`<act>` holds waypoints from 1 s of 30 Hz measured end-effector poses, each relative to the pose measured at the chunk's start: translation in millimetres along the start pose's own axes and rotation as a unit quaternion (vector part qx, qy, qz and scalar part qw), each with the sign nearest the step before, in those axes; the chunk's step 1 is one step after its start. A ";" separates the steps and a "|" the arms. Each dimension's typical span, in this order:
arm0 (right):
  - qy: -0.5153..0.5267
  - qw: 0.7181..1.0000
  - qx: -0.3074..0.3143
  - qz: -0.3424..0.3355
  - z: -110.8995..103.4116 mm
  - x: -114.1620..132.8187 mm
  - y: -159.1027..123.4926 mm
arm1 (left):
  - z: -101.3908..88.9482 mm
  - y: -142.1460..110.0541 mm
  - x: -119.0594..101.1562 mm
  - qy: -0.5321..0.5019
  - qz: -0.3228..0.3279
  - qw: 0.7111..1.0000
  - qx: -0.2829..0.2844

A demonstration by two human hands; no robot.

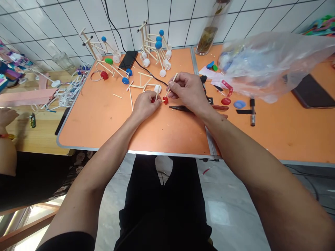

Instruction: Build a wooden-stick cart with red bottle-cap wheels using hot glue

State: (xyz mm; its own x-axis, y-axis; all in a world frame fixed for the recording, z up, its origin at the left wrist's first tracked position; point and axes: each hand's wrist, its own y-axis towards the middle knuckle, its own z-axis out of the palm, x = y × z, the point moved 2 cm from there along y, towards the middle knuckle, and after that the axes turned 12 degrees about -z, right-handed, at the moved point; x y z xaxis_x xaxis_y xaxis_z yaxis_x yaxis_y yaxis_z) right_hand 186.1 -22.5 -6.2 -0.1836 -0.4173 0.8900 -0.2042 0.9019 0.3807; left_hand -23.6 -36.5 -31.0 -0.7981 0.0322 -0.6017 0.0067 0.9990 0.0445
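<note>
My left hand (pixel 145 104) rests on the orange table (pixel 104 115), its fingers closed on a small red cap (pixel 165 100) and a short wooden stick. My right hand (pixel 187 90) pinches a thin wooden stick (pixel 172 82) that slants down into the red cap. A flat frame of sticks (pixel 141 83) with a white cap (pixel 157 88) lies just behind my left hand.
Two stick models with blue, white, red and green caps (pixel 157 45) (pixel 104 59) stand at the back. Black pliers (pixel 183 108), loose caps (pixel 239 104), a marker (pixel 252 111), a clear plastic bag (pixel 272 62), a dark phone (pixel 128 59) and a jar (pixel 209 35) lie around. Another person's hand (pixel 6 116) shows left.
</note>
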 end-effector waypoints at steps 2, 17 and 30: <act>-0.015 1.000 -0.005 -0.019 1.3 -3.0 0.5 | -0.5 -0.1 -0.2 -0.009 0.005 1.000 0.001; -0.151 0.977 0.001 -0.152 10.1 -26.1 5.4 | 5.0 0.9 2.8 -0.078 0.038 0.996 0.006; -0.184 0.969 0.026 -0.165 12.6 -21.7 2.4 | 11.6 7.2 8.8 -0.126 0.051 0.991 0.012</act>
State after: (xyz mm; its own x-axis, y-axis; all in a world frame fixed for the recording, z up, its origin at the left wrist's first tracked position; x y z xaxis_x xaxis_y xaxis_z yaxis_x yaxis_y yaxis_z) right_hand 177.4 -12.7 -27.8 -0.4283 -0.7028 0.5680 -0.3576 0.7091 0.6077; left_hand -23.6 -28.7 -45.3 -0.6169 0.1375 -0.7750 0.0967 0.9904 0.0988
